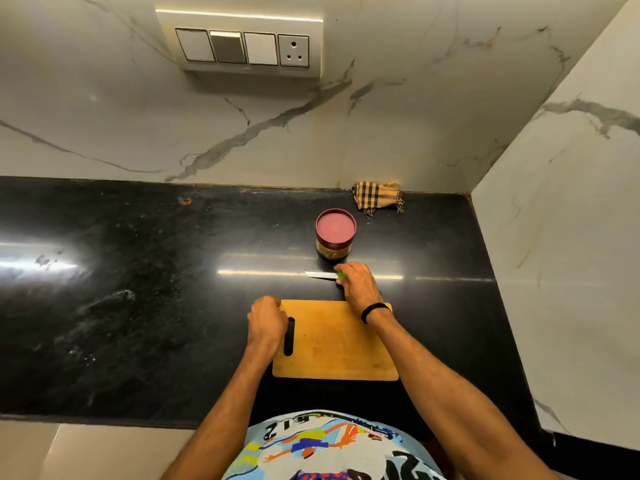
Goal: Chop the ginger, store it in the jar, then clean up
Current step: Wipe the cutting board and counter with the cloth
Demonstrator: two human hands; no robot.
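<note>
Wooden cutting board lies bare on the near part of the black counter. The left hand curls round its left edge by the handle slot. Just beyond the board, the right hand grips the green handle of a knife, blade pointing left. Farther back stands the jar, its red lid on and pale pieces showing through its side. A checked cloth lies against the far wall.

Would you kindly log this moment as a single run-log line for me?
stage: clean-up | left hand grips cutting board edge | right hand holds knife on counter | jar lidded
</note>
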